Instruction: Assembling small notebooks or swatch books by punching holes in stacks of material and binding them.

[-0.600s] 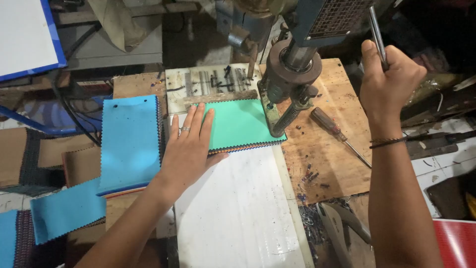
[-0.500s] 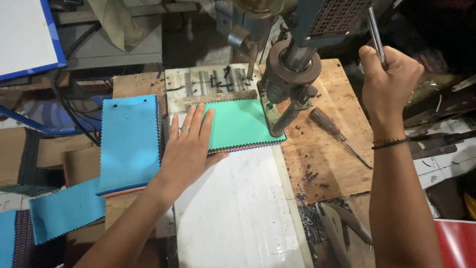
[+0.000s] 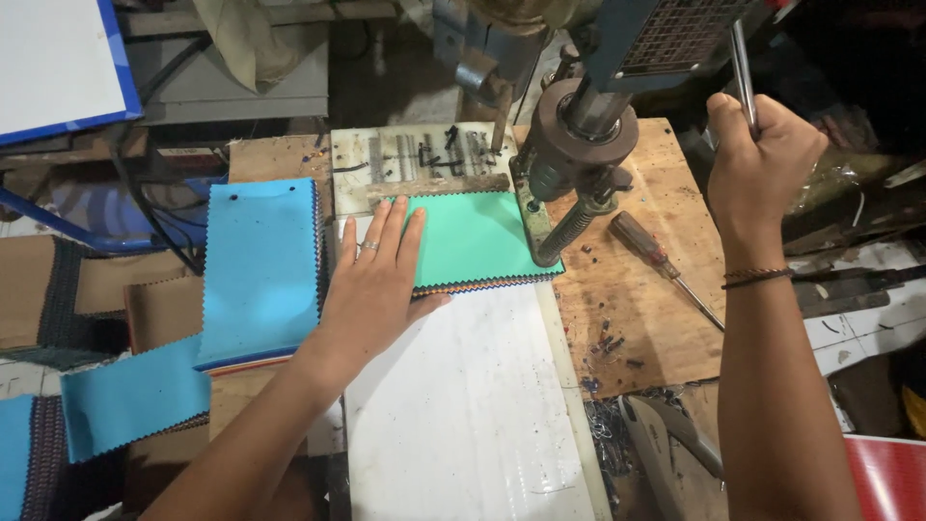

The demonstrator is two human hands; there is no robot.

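Left hand [image 3: 371,285] flat on green swatches [image 3: 477,236] (fingers spread); right hand [image 3: 757,159] grips lever [image 3: 741,68].

**Single head-worn view, looking steeply down on the press bench**

One camera only, worn on the person's head; no second view shares the scene. It looks down and slightly forward, at about arm's reach, with the drill press [image 3: 579,125] as landmark at top centre. The press column rises toward the lens and is cut by the upper edge. Just below the press lies the white work board [image 3: 463,405], running to the bottom edge. Both forearms enter from the bottom: the left hand [image 3: 371,289] below-left of the press, the right hand [image 3: 757,164] to its right. Floor and clutter fill the margins left and right of the press.
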